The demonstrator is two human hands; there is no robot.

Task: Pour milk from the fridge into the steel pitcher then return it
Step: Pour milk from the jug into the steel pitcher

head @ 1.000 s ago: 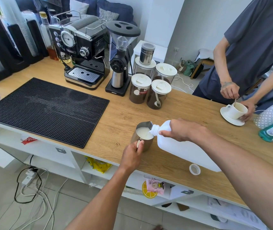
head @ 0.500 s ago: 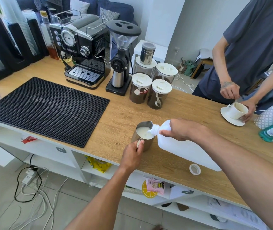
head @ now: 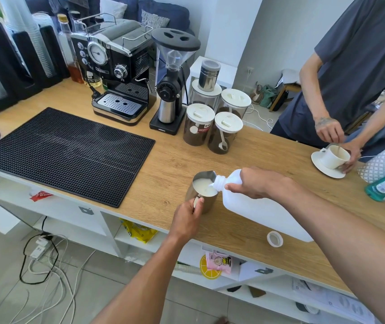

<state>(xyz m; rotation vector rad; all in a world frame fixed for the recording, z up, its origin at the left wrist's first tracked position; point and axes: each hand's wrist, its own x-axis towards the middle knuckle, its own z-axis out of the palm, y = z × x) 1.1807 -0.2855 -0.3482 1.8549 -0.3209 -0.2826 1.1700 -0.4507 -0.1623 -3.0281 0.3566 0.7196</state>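
At the lower centre of the frame the steel pitcher (head: 202, 192) is seen upright on the wooden counter (head: 245, 146), its inside filled with white milk nearly to the rim; its handle is pinched by the left hand (head: 188, 218), the fingers curled round it from the near side. Just to the right, the white milk jug (head: 264, 209) is held tilted, its open neck resting over the pitcher's rim and a stream of milk running into it; the jug's upper part near the neck is clasped by the right hand (head: 259, 183), fingers wrapped and closed upon it, while the jug's base lies low toward the counter's near edge. The jug's white cap (head: 274, 239) lies on the counter, just beside the jug's base at lower right. A black rubber mat (head: 65, 153) is spread at the left of the frame; behind it, at upper left, an espresso machine (head: 116, 76) stands, with a grinder (head: 172, 83) and lidded jars (head: 210, 122) to its right. At the right edge a white cup (head: 334, 157) on a saucer is stirred by another person (head: 362, 66).
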